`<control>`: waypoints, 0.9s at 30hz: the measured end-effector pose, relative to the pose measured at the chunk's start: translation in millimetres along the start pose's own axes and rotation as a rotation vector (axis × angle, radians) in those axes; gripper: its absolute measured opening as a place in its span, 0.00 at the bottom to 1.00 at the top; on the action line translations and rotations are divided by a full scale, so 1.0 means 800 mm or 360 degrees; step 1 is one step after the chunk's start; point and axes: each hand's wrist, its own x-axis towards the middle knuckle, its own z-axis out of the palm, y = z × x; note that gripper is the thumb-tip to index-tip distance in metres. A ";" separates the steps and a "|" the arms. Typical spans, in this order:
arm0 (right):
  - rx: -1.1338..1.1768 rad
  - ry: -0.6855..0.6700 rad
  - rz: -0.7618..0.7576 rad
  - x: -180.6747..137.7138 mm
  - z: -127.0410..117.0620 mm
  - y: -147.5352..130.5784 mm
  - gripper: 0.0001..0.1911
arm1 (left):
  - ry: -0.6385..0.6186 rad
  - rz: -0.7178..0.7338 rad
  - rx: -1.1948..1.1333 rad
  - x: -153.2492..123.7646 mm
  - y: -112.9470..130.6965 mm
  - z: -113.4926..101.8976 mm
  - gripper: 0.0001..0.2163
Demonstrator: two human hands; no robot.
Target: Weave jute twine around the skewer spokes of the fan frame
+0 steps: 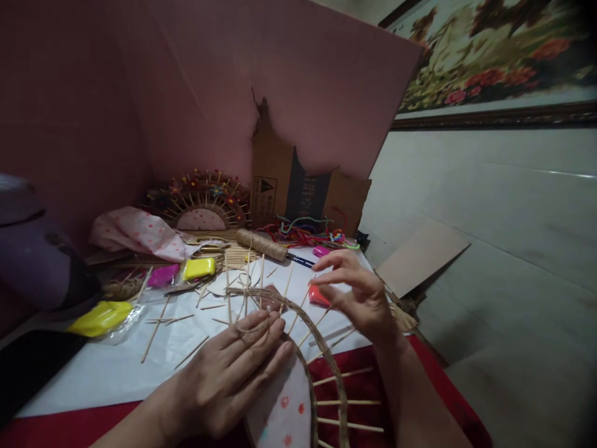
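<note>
A round woven piece (326, 361) with thin wooden sticks radiating from a spotted paper disc (284, 410) lies in front of me, rimmed with braided jute cord. My left hand (228, 373) rests flat on it, fingers stretched over the disc and sticks. My right hand (354, 289) hovers just past the rim, its fingers bent and apart, the fingertips close to a stick end; whether they pinch it is unclear.
Loose sticks (161, 326) lie on white paper (116, 367). Behind are a jute spool (261, 244), yellow (198, 268) and pink clay packets, coloured pipe cleaners (308, 233), a finished decorated fan (200, 202), a cardboard box (289, 183) and pink board.
</note>
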 end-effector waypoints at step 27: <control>-0.0573 -0.0414 -0.0094 -0.010 0.037 -0.008 0.04 | -0.0150 0.0020 0.0033 0.000 0.001 0.007 0.19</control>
